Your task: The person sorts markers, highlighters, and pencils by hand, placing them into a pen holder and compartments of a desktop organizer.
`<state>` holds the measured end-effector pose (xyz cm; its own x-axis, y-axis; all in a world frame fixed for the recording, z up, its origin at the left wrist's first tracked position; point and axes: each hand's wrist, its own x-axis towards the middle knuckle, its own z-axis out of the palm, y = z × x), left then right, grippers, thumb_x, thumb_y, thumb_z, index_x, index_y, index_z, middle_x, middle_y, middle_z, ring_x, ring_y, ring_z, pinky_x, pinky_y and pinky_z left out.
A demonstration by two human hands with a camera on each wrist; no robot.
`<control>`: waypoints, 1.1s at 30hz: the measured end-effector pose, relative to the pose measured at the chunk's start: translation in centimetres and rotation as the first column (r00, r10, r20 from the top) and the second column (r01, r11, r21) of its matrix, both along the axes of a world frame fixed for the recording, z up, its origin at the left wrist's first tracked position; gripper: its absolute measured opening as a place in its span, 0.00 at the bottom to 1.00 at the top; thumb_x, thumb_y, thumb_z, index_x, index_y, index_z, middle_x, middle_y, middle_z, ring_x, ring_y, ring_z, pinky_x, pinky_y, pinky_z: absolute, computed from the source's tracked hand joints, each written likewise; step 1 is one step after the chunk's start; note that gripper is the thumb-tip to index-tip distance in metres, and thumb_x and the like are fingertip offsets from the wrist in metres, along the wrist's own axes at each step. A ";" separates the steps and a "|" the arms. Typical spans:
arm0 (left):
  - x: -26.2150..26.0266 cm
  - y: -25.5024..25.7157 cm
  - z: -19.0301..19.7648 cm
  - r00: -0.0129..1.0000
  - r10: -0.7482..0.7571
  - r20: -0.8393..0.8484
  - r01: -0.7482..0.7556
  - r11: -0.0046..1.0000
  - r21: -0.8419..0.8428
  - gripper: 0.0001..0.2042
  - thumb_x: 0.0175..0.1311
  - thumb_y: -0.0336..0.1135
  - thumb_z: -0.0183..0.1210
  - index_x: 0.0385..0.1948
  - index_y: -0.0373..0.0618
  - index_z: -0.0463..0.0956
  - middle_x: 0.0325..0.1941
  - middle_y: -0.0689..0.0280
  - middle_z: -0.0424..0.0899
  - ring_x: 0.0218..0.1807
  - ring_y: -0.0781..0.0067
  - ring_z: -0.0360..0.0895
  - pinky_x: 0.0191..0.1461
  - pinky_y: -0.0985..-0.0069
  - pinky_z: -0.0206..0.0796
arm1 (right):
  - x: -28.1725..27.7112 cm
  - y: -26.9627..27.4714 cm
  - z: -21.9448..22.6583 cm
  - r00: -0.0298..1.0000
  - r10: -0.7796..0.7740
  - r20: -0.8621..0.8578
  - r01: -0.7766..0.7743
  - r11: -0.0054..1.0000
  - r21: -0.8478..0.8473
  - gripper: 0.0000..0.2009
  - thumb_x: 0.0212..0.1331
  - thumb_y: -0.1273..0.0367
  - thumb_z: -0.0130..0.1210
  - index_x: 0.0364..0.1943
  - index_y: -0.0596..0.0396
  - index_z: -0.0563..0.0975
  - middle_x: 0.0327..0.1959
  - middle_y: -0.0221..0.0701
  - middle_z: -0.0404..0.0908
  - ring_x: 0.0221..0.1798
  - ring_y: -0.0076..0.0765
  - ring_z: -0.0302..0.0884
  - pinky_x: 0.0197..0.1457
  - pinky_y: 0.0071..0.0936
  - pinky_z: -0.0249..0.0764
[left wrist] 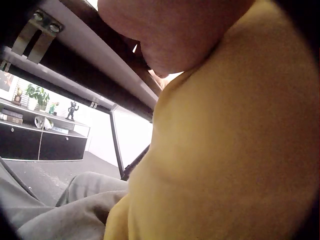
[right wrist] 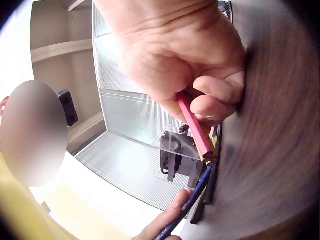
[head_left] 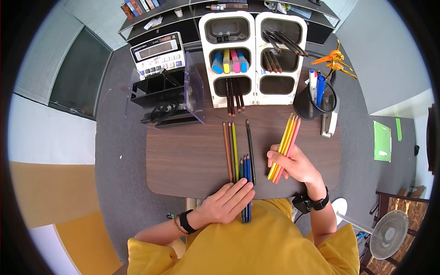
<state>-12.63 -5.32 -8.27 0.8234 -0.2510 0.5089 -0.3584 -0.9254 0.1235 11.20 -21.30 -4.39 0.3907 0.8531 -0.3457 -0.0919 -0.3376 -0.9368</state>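
My right hand [head_left: 293,162] grips a small bundle of yellow pencils [head_left: 280,146] and pinkish-red pencils [head_left: 293,137] over the right part of the desk. In the right wrist view, a red pencil [right wrist: 194,125] sticks out below its curled fingers. My left hand [head_left: 228,201] lies with straight fingers across several blue and dark green pencils [head_left: 248,169] that overhang the desk's front edge. Just beyond it lie a brown pencil [head_left: 227,151], a lime-green pencil [head_left: 235,146] and a black pencil [head_left: 250,146]. The left wrist view shows mostly the shirt and the desk's underside.
At the back, a white organizer [head_left: 253,59] holds highlighters [head_left: 227,62] and dark pencils [head_left: 233,94]. To its right stand a black mesh pen cup [head_left: 305,107] and a stapler [head_left: 328,126]. A clear-sided holder [head_left: 195,91] with a calculator [head_left: 158,52] stands back left.
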 end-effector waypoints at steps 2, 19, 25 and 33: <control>0.1 0.2 0.2 1.000 -0.015 -0.010 0.015 1.000 0.025 0.14 0.72 0.36 0.66 0.54 0.40 0.85 0.60 0.55 0.88 0.65 0.56 0.85 0.58 0.67 0.81 | -0.1 0.0 0.0 1.000 -0.012 -0.015 0.012 1.000 0.003 0.17 0.79 0.63 0.53 0.30 0.59 0.77 0.23 0.26 0.79 0.18 0.20 0.74 0.20 0.21 0.66; 3.0 1.6 4.4 0.962 -0.132 0.239 0.144 0.989 -0.033 0.12 0.69 0.30 0.64 0.51 0.44 0.87 0.58 0.57 0.88 0.62 0.53 0.86 0.50 0.68 0.83 | -4.5 0.0 5.0 0.939 0.022 -0.343 0.000 0.998 0.061 0.16 0.81 0.61 0.53 0.34 0.56 0.78 0.20 0.23 0.75 0.17 0.14 0.69 0.18 0.17 0.62; 4.2 1.4 4.8 0.974 -0.056 0.218 0.072 0.995 -0.064 0.13 0.66 0.28 0.65 0.51 0.43 0.88 0.59 0.55 0.87 0.62 0.52 0.86 0.52 0.66 0.85 | -4.5 0.8 4.3 0.907 -0.076 -0.414 0.126 0.987 0.097 0.15 0.82 0.61 0.52 0.35 0.54 0.75 0.21 0.23 0.76 0.16 0.13 0.70 0.16 0.15 0.60; 3.8 1.1 4.0 0.996 -0.025 0.089 0.053 0.943 -0.328 0.17 0.58 0.22 0.71 0.49 0.46 0.91 0.49 0.61 0.81 0.65 0.50 0.84 0.58 0.65 0.86 | -4.4 1.5 4.4 0.934 -0.073 -0.350 0.124 0.984 0.126 0.15 0.82 0.61 0.51 0.35 0.55 0.74 0.21 0.22 0.76 0.16 0.12 0.70 0.17 0.15 0.62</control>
